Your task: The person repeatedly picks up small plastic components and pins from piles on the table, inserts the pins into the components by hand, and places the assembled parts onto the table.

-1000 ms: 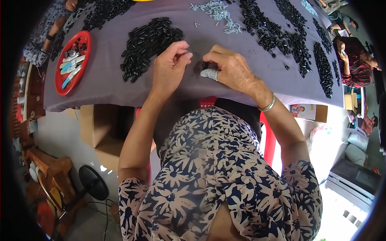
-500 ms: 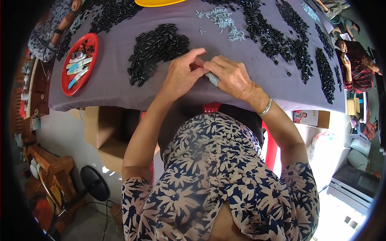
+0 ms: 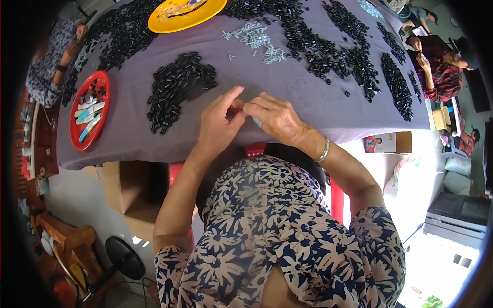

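Observation:
Both hands meet above the near edge of a purple-grey tablecloth (image 3: 308,105), fingertips almost touching. My left hand (image 3: 220,126) has thumb and index finger curved toward each other; anything between them is too small or hidden to make out. With its fingers pressed together, my right hand (image 3: 277,120) pinches something I cannot make out. A bit of grey wrapping (image 3: 258,121) shows under the right fingers, seemingly around one of them. Left of the hands lies a heap of short black cylindrical pieces (image 3: 177,84). Beyond them are scattered small clear tubes (image 3: 251,35).
A red tray (image 3: 75,137) with blue-and-white-handled tools stands at left, a yellow plate (image 3: 218,11) at the far side. More black pieces (image 3: 395,84) spread across the back and right. People (image 3: 441,66) sit at both sides. A cardboard box (image 3: 114,187) is under the table.
The view has shifted, so the table's things appear lower and further left, with more of the yellow plate showing. My hands stay together in nearly the same pose.

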Tool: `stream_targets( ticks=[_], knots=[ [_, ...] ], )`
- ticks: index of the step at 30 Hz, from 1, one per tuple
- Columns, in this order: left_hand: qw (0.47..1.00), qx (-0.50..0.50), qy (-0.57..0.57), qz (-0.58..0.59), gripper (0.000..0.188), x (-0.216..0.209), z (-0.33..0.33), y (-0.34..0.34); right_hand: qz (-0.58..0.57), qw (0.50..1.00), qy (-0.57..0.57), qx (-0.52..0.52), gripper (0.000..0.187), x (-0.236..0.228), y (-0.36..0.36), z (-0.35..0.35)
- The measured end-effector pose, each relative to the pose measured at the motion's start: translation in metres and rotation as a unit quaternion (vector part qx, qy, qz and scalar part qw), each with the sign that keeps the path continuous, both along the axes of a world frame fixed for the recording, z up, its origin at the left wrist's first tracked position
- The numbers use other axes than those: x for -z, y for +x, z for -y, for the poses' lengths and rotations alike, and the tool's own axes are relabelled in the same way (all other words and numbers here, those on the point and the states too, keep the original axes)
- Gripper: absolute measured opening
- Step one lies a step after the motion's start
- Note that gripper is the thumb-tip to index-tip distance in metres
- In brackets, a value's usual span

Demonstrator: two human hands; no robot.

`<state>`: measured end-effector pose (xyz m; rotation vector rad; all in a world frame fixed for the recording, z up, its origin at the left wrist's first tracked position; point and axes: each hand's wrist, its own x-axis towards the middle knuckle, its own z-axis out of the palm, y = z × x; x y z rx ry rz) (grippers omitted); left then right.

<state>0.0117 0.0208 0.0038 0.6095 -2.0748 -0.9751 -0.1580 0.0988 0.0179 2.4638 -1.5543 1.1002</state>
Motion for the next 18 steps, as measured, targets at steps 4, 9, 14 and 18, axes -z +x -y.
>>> stream_targets(
  ticks=[4,9,14,18],
  knots=[
    [1.000,0.009,0.014,0.003,0.046,0.004,0.001,-0.002,0.013,0.999,-0.031,0.007,0.024,0.002,-0.003,-0.001],
    [0.999,0.006,0.038,0.022,0.043,0.003,-0.003,-0.007,0.019,1.000,-0.018,0.003,0.026,0.009,-0.008,-0.007],
    [0.998,0.002,-0.060,-0.006,0.045,0.009,-0.003,-0.010,0.033,0.999,-0.012,0.000,0.026,0.006,-0.010,-0.013],
    [0.999,-0.004,-0.040,-0.011,0.048,0.003,-0.005,-0.013,0.059,0.998,0.000,0.007,0.024,0.005,-0.008,-0.012]
  ],
)
